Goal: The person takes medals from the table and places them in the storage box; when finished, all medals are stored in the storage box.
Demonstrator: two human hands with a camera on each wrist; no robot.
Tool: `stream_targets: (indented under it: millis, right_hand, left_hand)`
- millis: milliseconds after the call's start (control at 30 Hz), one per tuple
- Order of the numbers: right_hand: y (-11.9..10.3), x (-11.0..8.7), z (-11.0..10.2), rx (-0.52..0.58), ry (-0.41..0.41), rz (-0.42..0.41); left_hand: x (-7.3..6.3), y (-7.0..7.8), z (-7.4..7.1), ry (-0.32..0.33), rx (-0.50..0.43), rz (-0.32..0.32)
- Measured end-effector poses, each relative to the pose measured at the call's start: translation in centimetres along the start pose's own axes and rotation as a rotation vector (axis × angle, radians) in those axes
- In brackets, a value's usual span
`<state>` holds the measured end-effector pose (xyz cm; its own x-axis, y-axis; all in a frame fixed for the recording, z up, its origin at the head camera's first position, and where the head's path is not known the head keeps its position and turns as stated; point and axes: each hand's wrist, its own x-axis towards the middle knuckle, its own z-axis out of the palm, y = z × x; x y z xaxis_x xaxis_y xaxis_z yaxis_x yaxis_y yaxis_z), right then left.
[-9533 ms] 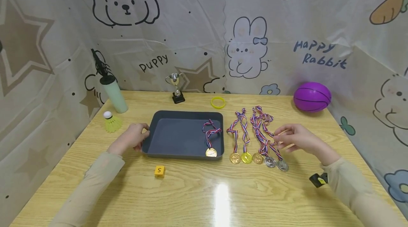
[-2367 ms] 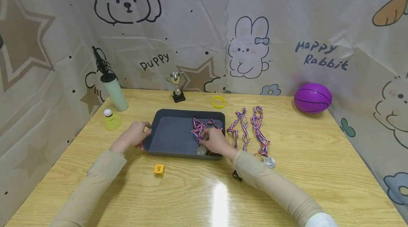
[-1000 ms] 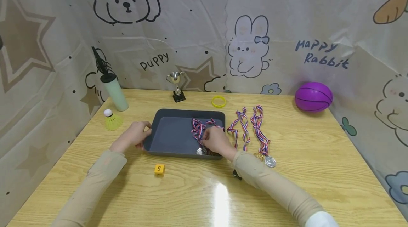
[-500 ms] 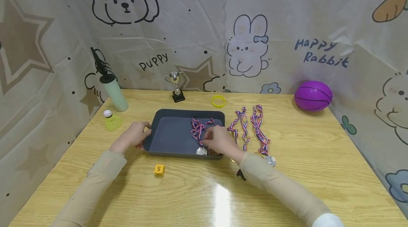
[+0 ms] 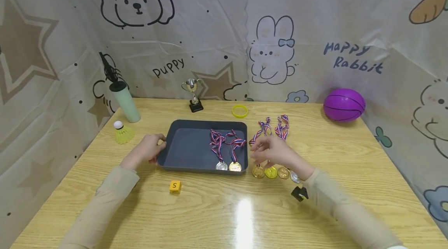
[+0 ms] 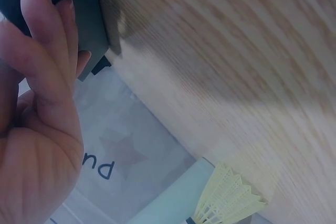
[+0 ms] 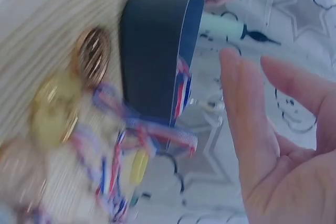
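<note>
My left hand [image 5: 145, 150] grips the left rim of a dark grey rectangular tray [image 5: 189, 146]; in the left wrist view its fingers [image 6: 50, 40] lie along the tray's outer wall. A silver medal [image 5: 221, 166] and a gold medal [image 5: 235, 167], with red, white and blue ribbons, lie in the tray's right part. Just right of the tray, my right hand [image 5: 276, 152] hovers over the ribbons of several medals on the table, holding nothing. These include a bronze-coloured medal [image 5: 258, 172], a yellow-gold medal [image 5: 271, 172] and a partly hidden silver medal [image 5: 295, 178].
Along the back stand a small trophy [image 5: 193, 95], a yellow wristband [image 5: 239, 111] and a purple ball [image 5: 344, 105]. A pale green pump [image 5: 125, 101] and a yellow shuttlecock [image 5: 123, 132] are at the left. A yellow cube marked S [image 5: 175, 186] lies before the tray.
One silver medal has gone from the row on the table into the tray. My right hand has let go of it and moved right, out of the tray; my left hand stays at the rim.
</note>
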<state>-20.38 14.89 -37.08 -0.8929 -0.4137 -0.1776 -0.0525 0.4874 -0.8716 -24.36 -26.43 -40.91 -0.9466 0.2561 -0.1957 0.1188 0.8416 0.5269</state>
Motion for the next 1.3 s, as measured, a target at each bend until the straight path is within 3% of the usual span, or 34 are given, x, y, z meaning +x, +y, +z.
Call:
stream_targets:
  millis: [100, 267, 500, 700, 900, 1300]
  right_hand:
    - [1.0, -1.0, -2.1, 0.044, -0.016, 0.035]
    - [3.3, -2.8, -5.1, 0.097, 0.031, 0.103]
    - [6.5, -4.6, -7.3, 0.083, 0.117, 0.189]
    - [8.4, -4.9, -7.5, 0.005, 0.094, 0.248]
    - [9.1, -4.7, -6.8, 0.021, 0.07, 0.294]
    - [9.6, -4.2, -6.2, 0.014, 0.044, 0.269]
  left_hand:
    - [0.0, 0.0, 0.0, 0.009, 0.001, 0.008]
    - [-0.2, 0.0, 0.1, 0.015, -0.005, 0.017]
    - [-0.4, 0.1, 0.2, 0.024, -0.021, 0.023]
    - [-0.3, 0.0, 0.2, 0.021, -0.017, 0.019]
    - [-0.3, 0.2, 0.2, 0.023, -0.016, 0.019]
    - [-0.2, -0.1, 0.2, 0.03, -0.021, 0.015]
